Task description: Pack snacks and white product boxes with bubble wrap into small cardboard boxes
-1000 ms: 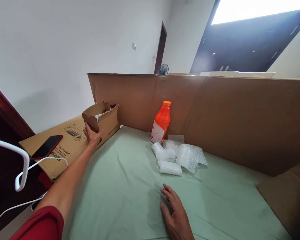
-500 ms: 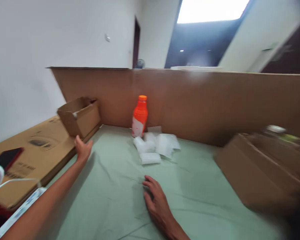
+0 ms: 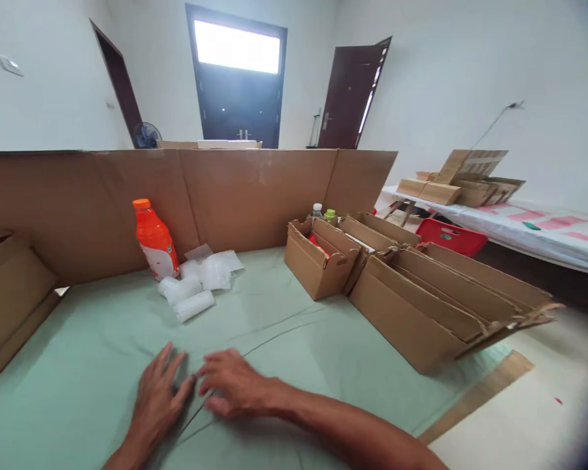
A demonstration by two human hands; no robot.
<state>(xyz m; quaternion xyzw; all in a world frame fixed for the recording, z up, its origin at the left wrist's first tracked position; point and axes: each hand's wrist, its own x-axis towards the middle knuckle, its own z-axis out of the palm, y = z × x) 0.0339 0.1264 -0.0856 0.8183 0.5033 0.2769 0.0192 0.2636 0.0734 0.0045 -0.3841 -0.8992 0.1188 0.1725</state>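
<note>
Left of the pale green cloth sheet's [image 3: 102, 339] middle fold, the left hand [image 3: 157, 398] lies flat, released. Just right, the right hand [image 3: 232, 388] rests with fingers loosely curled, touching the sheet, grasping nothing.

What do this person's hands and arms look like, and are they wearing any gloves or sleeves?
Both are bare. The left hand and right hand wear no gloves, and no rings, watch or bracelets show on the fingers or wrists. Both forearms are uncovered as far as the picture's lower edge, so no sleeve is in view. There are no cables, straps or markings on either arm.
</note>
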